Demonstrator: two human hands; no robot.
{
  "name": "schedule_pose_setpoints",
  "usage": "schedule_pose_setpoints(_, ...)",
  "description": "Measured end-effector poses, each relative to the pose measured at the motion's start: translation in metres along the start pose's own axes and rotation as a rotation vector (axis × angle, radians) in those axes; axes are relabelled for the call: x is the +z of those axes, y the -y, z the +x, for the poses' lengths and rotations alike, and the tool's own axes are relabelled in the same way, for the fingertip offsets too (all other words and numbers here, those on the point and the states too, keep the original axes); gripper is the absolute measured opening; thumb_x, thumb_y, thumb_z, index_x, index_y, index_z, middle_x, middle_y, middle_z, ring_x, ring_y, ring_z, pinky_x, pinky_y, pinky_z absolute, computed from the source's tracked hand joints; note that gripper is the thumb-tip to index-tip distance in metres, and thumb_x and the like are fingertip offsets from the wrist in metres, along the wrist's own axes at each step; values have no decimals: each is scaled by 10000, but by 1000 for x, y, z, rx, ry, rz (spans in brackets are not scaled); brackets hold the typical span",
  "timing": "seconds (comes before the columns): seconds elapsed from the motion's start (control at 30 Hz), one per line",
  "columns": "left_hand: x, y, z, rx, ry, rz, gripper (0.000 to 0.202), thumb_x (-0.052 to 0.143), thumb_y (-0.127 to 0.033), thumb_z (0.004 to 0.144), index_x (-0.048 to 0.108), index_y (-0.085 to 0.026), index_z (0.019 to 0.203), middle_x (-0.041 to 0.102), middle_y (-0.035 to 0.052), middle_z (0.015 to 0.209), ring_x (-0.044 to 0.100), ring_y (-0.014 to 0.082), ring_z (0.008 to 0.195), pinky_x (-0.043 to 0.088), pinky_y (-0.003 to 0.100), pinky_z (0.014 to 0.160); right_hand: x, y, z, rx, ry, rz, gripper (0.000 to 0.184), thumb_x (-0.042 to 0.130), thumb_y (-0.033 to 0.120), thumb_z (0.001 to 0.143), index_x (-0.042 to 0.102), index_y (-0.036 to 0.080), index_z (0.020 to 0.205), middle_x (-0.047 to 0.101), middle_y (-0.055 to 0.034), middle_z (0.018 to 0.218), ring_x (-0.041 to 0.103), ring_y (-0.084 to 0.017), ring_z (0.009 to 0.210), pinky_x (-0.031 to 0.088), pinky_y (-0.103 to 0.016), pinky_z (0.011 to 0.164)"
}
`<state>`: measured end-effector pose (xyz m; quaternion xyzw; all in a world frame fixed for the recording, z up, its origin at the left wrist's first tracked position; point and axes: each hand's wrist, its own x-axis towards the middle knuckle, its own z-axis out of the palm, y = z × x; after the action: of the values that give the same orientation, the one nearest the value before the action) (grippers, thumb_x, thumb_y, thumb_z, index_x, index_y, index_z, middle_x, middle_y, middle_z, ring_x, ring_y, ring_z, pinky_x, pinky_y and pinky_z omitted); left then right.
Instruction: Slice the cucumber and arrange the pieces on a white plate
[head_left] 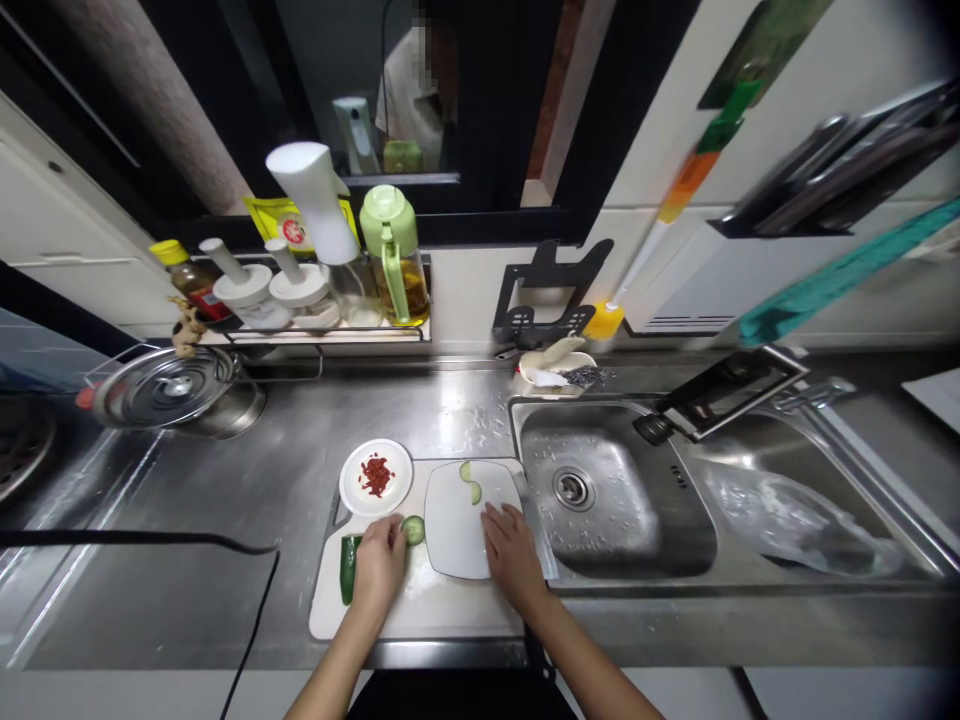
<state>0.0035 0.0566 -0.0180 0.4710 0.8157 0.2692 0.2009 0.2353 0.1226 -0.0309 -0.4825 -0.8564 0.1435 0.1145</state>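
My left hand [379, 562] is over the white cutting board [420, 615], its fingers curled together against a cucumber slice [413, 530] that shows beside the fingertips. Whatever else lies under those fingers is hidden. A dark green cucumber piece [349, 570] rests just left of this hand. My right hand [514, 556] has its fingers stretched out over the right edge of a white square plate [456, 545]. Two pale cucumber slices [471, 482] lie near the far edge of that plate. Behind my left hand stands a round white plate [352, 497] with chopped red pieces [376, 474].
A steel sink [622, 500] lies right of the board, with a plastic bag [795, 520] in its right part. Seasoning jars [304, 292] and an oil jug [397, 260] stand on a rack behind. A lidded pot [180, 390] sits at left; a black cable [142, 538] crosses the counter.
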Motion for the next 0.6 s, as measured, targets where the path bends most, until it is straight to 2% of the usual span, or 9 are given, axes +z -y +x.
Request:
schedule_pose_setpoints(0.1,5,2,-9,-44,18,10,284,496,-270,783,665,-140,970,675,88,843,617,205,763,466,327,764,0,3,-4,3,11,3,358,396,147,889,613,206,1168,568,-66,1275,414,-284,1220,420,-448,914)
schedule_pose_setpoints(0.2,8,-2,-13,-44,34,2,301,478,-247,801,662,-141,1014,680,100,902,621,217,848,462,335,816,-3,7,-6,4,21,7,355,399,144,887,615,215,1159,566,-64,1277,417,-281,1220,426,-443,916)
schedule_pose_setpoints(0.33,5,-8,-14,-48,64,26,305,459,-226,820,657,-152,1039,677,108,982,614,222,939,453,326,850,-6,11,-8,-2,39,11,359,403,133,877,617,208,1155,560,-64,1284,412,-294,1221,427,-452,921)
schedule_pose_setpoints(0.6,0,-17,-16,-83,53,99,296,477,-181,813,661,-180,1046,684,86,1034,618,198,942,441,293,842,-6,16,-13,34,91,5,366,399,128,872,612,189,1163,548,-75,1300,401,-315,1226,432,-480,910)
